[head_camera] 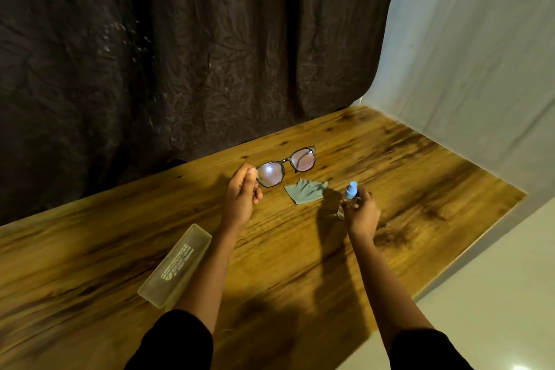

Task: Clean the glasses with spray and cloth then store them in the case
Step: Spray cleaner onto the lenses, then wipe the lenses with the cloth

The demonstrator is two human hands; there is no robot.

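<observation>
The case (175,267) lies closed on the table (300,264) by the left forearm. The left hand (241,197) pinches the glasses (285,167) by one end; the right hand (362,213) grips the spray (350,193). Judging by this, spraying is underway; the cloth (304,191) lies between the hands, so wiping and storing remain.

One head cam, looks fwd and down, close over wooden table (300,264); curtain (180,54) at 12 o'clock.

A wooden table (405,177) with dark grain streaks is seen. A crumpled grey-green cloth (304,191) is laid near the middle, toward the far edge. A translucent yellowish case (175,266), closed, is set near the front edge, left of centre.
</observation>
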